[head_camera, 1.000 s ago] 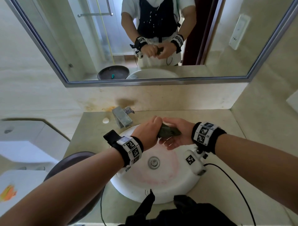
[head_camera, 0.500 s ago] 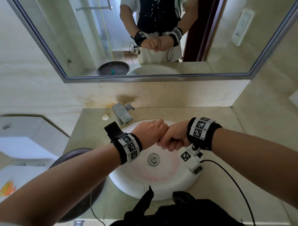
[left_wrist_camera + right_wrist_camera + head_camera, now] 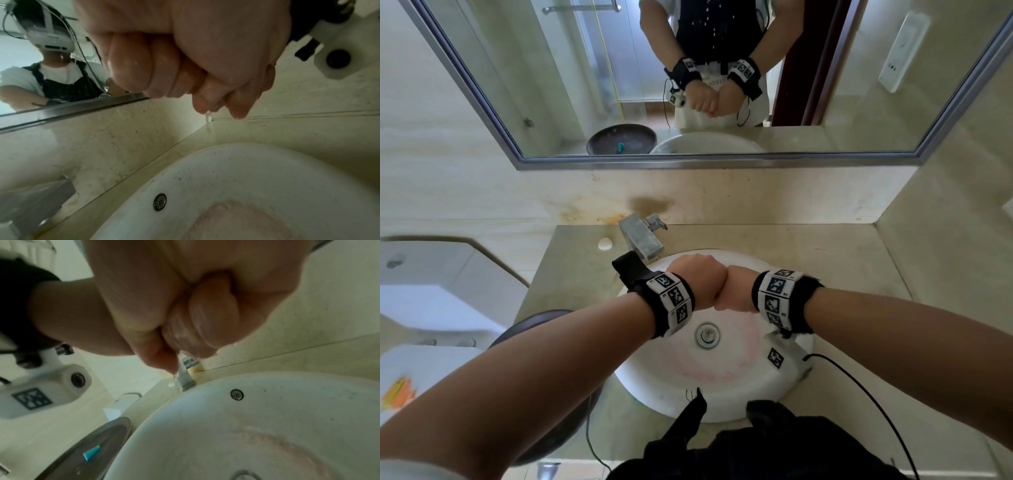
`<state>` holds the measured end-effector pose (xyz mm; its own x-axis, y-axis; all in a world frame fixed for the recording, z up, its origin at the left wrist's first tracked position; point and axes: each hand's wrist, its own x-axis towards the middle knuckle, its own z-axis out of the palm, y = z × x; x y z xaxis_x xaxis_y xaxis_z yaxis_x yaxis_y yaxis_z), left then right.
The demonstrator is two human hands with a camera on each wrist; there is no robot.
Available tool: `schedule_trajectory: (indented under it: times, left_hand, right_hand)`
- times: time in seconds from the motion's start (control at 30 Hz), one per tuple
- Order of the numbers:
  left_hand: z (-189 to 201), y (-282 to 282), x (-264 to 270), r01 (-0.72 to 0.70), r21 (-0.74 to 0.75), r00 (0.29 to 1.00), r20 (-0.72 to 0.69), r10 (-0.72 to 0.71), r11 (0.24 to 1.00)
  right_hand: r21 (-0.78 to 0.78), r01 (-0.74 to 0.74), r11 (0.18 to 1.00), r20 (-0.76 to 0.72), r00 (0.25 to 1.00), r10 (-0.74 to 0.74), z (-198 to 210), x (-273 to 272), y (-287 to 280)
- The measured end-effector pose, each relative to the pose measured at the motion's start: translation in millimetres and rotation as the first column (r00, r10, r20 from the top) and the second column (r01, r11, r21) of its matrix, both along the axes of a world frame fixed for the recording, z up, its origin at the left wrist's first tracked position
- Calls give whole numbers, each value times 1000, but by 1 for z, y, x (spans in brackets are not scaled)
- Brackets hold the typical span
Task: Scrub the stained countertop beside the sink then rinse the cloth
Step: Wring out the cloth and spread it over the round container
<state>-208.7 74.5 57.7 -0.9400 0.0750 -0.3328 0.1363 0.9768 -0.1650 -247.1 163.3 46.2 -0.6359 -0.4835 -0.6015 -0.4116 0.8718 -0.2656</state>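
Observation:
Over the white sink [image 3: 722, 407] my left hand [image 3: 698, 286] and right hand [image 3: 738, 289] are clenched into fists and pressed knuckle to knuckle. The cloth is hidden inside them. In the left wrist view my left hand [image 3: 164, 65] shows wet, tightly curled fingers, and water [image 3: 208, 125] drips from them. The right wrist view shows my right hand [image 3: 195, 313] clenched the same way, with a thin stream of water [image 3: 176, 384] falling toward the bowl. The beige countertop [image 3: 825, 253] runs on both sides of the sink.
A steel faucet [image 3: 642, 240] stands at the sink's back left, with a small white piece [image 3: 605, 244] beside it. Orange stains [image 3: 613, 217] mark the wall behind. A dark basin [image 3: 541, 329] sits left of the sink. A mirror [image 3: 517, 102] hangs above; a black cable [image 3: 859, 383] trails right.
One second ago the dark cloth showed between my hands. Both hands have since closed round it into tight fists, and the cloth is out of sight.

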Motion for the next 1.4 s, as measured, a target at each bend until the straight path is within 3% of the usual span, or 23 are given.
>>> schedule_trajectory:
  times: [0.17, 0.43, 0.63, 0.73, 0.83, 0.97, 1.07, 1.1, 1.27, 1.4]
  left_hand:
    - [-2, 5, -1, -102, 6, 992, 81, 102, 995]
    - [-15, 1, 1, -235, 221, 962, 189, 195, 946]
    - [-29, -7, 1, -363, 336, 924, 253, 288, 869]
    - [-40, -23, 5, -448, 508, 892, 305, 333, 736]
    - [-43, -39, 14, -574, 677, 814, 408, 414, 461]
    - [-35, -44, 20, -482, 848, 810, 335, 481, 222]
    - [-33, -44, 22, -416, 909, 748, 355, 560, -21]
    - [-33, -43, 23, -402, 913, 742, 366, 562, -63]
    - [-32, -42, 39, -325, 945, 721, 268, 639, -30]
    - [-27, -47, 52, -315, 948, 691, 263, 673, -47]
  right_hand:
    - [66, -163, 984, -163, 971, 172, -6, 4, 1]
    - [1, -125, 992, -210, 970, 122, -19, 5, 4]
    - [-48, -224, 973, -264, 943, 204, -23, -7, 11]
    - [-332, -138, 933, -100, 989, 111, -20, -19, 24]
    - [-507, -107, 855, -96, 993, 67, -19, -26, 32]
    - [-613, 101, 783, 24, 994, -109, -19, -29, 30]
    - [-637, 250, 729, 158, 968, -194, -17, -25, 27]
    - [-631, 271, 727, 190, 962, -194, -17, -23, 25]
    - [-653, 354, 669, 365, 922, -132, -17, -12, 21]
    - [-721, 139, 679, 139, 989, -55, -22, -3, 16]
